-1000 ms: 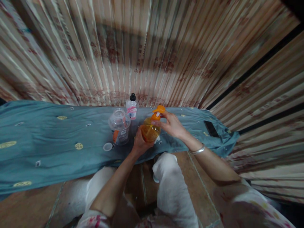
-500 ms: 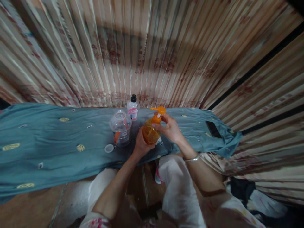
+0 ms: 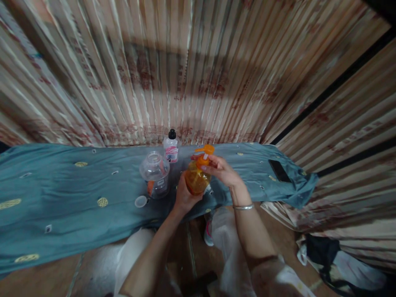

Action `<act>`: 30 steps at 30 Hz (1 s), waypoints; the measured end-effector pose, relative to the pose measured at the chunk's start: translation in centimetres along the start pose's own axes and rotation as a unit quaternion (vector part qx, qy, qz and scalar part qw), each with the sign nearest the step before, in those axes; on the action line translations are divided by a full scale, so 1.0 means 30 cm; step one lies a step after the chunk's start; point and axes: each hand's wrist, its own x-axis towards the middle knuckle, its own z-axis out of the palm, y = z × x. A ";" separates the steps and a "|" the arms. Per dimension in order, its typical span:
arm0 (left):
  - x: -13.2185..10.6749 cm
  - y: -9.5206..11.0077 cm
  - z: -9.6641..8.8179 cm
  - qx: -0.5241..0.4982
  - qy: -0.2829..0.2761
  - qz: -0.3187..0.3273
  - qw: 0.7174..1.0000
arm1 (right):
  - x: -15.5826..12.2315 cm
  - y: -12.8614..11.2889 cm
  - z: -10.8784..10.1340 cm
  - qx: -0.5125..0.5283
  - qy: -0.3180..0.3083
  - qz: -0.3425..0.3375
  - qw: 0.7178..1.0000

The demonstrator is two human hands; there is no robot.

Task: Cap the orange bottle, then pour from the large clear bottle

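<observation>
An orange pump bottle [image 3: 196, 178] of amber liquid stands over the near edge of a blue cloth-covered table [image 3: 62, 194]. My left hand [image 3: 185, 197] wraps round its lower body from below. My right hand [image 3: 223, 171] pinches the orange pump neck just under the spout, fingers closed. A silver bangle sits on my right wrist.
A clear lidded plastic jar [image 3: 154, 173] stands left of the bottle, a small white cap [image 3: 140, 201] in front of it. A small black-capped bottle [image 3: 171, 149] stands behind. A dark phone [image 3: 279, 170] lies at the cloth's right end. Striped curtains hang behind and to the right.
My right hand has turned and slid round the pump neck, its wrist swinging nearer. The bottle stays in my left hand. The camera view has tipped slightly downward.
</observation>
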 end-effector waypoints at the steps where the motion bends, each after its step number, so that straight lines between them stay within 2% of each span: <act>1: 0.000 -0.002 0.002 0.002 0.003 0.001 1.000 | 0.000 -0.006 -0.007 0.006 -0.011 0.000 1.000; 4: -0.001 -0.005 0.006 0.006 0.011 0.009 1.000 | -0.002 -0.004 -0.013 0.034 -0.001 -0.007 0.999; 10: -0.004 -0.013 0.007 0.001 0.007 0.018 1.000 | 0.004 0.039 0.005 0.025 0.091 -0.014 0.995; 13: -0.004 -0.015 0.008 0.003 0.011 0.017 1.000 | 0.006 0.041 0.010 0.026 0.111 -0.018 0.993; 24: -0.004 0.000 0.002 -0.003 -0.002 0.018 1.000 | -0.033 0.009 -0.011 0.023 0.040 -0.005 0.999; 30: -0.005 0.002 0.001 0.006 0.004 0.030 1.000 | -0.040 0.009 -0.003 0.007 0.035 -0.017 0.999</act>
